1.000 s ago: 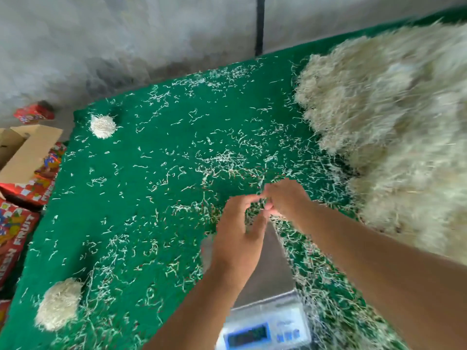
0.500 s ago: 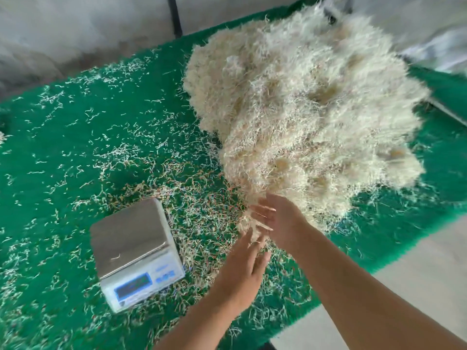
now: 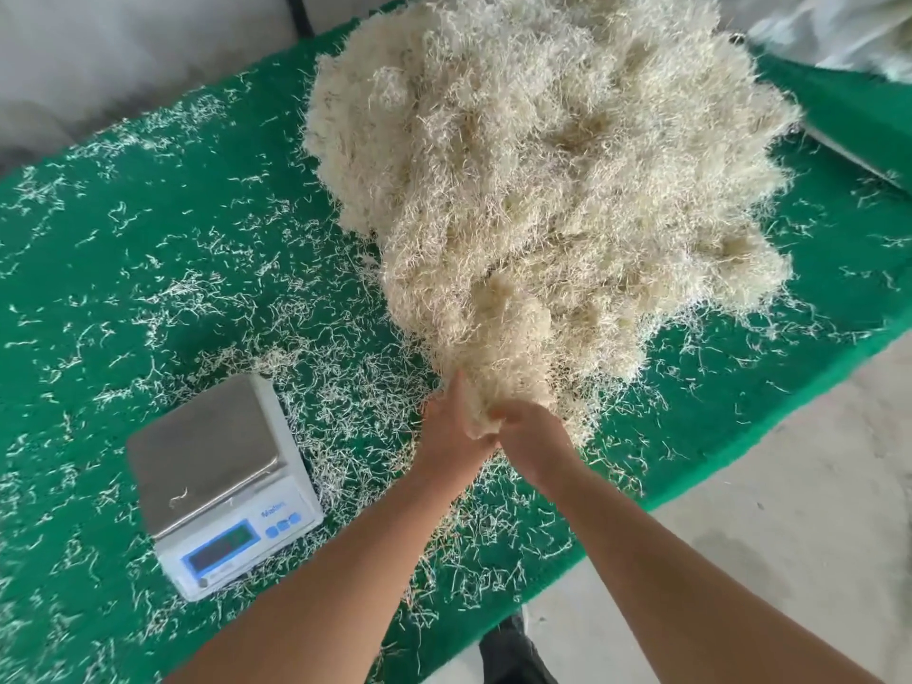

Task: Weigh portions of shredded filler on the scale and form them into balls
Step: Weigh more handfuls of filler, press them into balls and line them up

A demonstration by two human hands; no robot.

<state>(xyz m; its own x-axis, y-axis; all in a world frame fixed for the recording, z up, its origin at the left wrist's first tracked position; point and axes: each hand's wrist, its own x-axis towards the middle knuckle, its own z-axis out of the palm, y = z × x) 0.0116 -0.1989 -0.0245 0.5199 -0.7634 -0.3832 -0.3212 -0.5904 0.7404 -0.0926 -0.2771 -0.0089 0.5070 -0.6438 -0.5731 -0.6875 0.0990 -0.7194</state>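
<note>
At frame centre, a tuft of the filler pile (image 3: 543, 190) is gripped, apparently by both the left hand (image 3: 451, 431) and right hand (image 3: 530, 439), right of the scale (image 3: 217, 478).

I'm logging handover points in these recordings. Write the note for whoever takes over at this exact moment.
Left hand and right hand both grip a tuft at the near edge of the big filler pile, fingers curled into it.
Scale sits left of the hands on the green mat; its pan holds only a stray strand or two.
Done: a portion is gripped.
Left: pull it free, weigh it, adjust, roll it into a ball.
</note>
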